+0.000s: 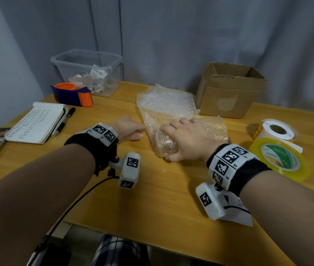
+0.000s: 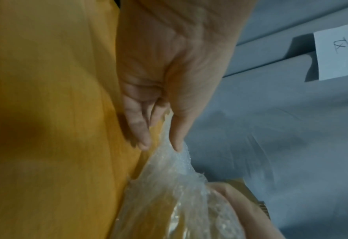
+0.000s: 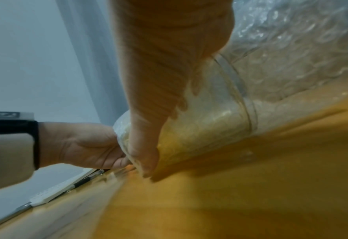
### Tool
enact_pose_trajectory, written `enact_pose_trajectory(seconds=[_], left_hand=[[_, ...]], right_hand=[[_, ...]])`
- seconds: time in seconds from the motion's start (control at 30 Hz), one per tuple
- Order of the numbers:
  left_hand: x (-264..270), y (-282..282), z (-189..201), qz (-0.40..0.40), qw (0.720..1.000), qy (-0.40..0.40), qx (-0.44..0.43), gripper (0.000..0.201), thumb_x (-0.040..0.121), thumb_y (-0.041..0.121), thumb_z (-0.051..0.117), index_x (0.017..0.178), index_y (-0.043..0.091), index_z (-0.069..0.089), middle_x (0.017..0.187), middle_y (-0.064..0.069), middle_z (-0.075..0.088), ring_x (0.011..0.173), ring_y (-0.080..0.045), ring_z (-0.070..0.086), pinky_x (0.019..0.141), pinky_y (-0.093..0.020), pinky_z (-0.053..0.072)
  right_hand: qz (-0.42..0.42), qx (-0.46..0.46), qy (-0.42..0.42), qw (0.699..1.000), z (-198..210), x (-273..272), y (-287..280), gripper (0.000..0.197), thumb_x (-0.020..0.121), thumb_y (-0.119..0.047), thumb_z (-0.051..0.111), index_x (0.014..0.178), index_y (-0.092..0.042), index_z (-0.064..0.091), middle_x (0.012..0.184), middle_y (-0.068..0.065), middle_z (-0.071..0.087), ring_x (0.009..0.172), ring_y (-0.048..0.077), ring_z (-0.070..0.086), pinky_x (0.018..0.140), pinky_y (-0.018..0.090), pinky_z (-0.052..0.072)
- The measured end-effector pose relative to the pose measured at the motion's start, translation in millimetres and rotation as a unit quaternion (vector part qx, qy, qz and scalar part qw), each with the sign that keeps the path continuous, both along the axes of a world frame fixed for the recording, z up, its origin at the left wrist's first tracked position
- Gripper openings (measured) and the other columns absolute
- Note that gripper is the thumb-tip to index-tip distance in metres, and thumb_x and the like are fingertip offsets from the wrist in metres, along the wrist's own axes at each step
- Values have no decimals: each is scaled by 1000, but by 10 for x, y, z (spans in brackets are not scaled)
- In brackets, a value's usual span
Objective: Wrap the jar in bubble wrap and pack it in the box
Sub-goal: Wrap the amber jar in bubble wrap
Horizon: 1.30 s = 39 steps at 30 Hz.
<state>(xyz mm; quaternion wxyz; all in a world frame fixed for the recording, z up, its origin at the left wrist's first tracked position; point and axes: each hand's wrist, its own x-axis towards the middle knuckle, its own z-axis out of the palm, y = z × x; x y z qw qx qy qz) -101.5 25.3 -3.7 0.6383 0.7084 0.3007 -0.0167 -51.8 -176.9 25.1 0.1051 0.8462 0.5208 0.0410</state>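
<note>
A clear jar (image 1: 166, 145) lies on its side on the wooden table (image 1: 171, 198), covered by a sheet of bubble wrap (image 1: 163, 104). My right hand (image 1: 173, 139) lies over the covered jar and presses it down, fingers spread, thumb along the near side. In the right wrist view that thumb (image 3: 144, 153) reaches the table beside the jar (image 3: 209, 122). My left hand (image 1: 141, 129) pinches the wrap's left edge; the left wrist view shows thumb and fingertips (image 2: 177, 143) closed on the bubble wrap (image 2: 175, 186). An open cardboard box (image 1: 229, 93) stands at the back right.
A yellow tape roll (image 1: 294, 164) and a label roll (image 1: 267, 127) lie at the right. At the left are a notebook (image 1: 35, 123), a pen (image 1: 66, 120) and a blue and orange tape dispenser (image 1: 71, 94). A clear bin (image 1: 87, 60) stands behind it.
</note>
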Motion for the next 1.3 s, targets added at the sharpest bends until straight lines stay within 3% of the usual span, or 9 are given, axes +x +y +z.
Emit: enact_pose_trajectory(seconds=[0.1, 0.23, 0.37, 0.5, 0.73, 0.83, 0.97, 1.13, 1.3], left_hand=[[1, -109, 15, -52, 998, 20, -20, 14, 87, 15, 65, 80, 4, 60, 63, -2, 56, 52, -5, 54, 47, -11, 49], [107, -272, 65, -67, 991, -10, 115, 26, 83, 8, 67, 63, 10, 52, 49, 0, 48, 41, -8, 42, 40, -17, 35], [234, -315, 190, -52, 978, -40, 195, 37, 77, -1, 69, 54, 12, 44, 38, 0, 48, 33, -10, 42, 36, -20, 37], [311, -376, 243, -52, 981, -57, 177, 40, 80, -5, 66, 56, 12, 40, 34, 1, 48, 28, -6, 46, 34, -18, 43], [369, -309, 99, -28, 995, -42, 81, 12, 85, 9, 66, 77, 4, 58, 63, -9, 58, 41, -9, 56, 39, -18, 50], [353, -278, 122, -15, 999, -26, 31, 20, 94, 20, 55, 79, 6, 58, 60, -4, 58, 43, -9, 57, 43, -19, 51], [329, -259, 163, -25, 999, -32, -33, 30, 99, 21, 44, 74, 7, 54, 59, -5, 57, 42, -11, 58, 46, -21, 52], [323, -239, 142, -49, 996, -49, -56, 28, 100, 26, 43, 85, 8, 59, 75, -8, 64, 69, -18, 64, 68, -29, 57], [322, -159, 179, -55, 995, -87, -6, 19, 95, 24, 55, 91, 6, 61, 86, -11, 68, 64, -15, 69, 60, -24, 60]], right_hand=[[1, 9, 0, 1000, 0, -27, -59, 93, 68, -71, 61, 143, -27, 27, 137, -2, 45, 122, 23, 44, 100, 43, 35], [-6, 27, 20, 999, 20, -14, -134, 95, 67, -70, 62, 144, -28, 25, 139, -3, 43, 124, 21, 41, 103, 42, 32], [-2, 18, 22, 1000, 28, -21, -104, 98, 65, -69, 64, 144, -30, 23, 137, -3, 44, 122, 22, 42, 102, 43, 33], [-10, 19, 47, 999, 73, 10, -51, 95, 63, -68, 67, 142, -31, 28, 131, -4, 48, 117, 22, 44, 96, 42, 34], [-12, -9, 70, 997, 106, 38, 68, 94, 62, -64, 71, 139, -31, 28, 131, -4, 48, 113, 22, 46, 95, 42, 36], [-11, -27, 85, 996, 145, 57, 97, 98, 64, -64, 70, 144, -40, 18, 127, -3, 48, 109, 22, 45, 91, 41, 36], [-20, -49, 101, 993, 162, 93, 169, 88, 64, -64, 70, 139, -45, 28, 116, -6, 46, 104, 19, 41, 87, 40, 36], [-38, -33, 106, 993, 128, 96, 206, 84, 59, -64, 73, 131, -35, 41, 117, -7, 48, 107, 19, 44, 86, 40, 38], [-42, -13, 103, 994, 127, 77, 201, 87, 58, -62, 75, 130, -26, 43, 124, -4, 50, 111, 20, 46, 91, 40, 38]])
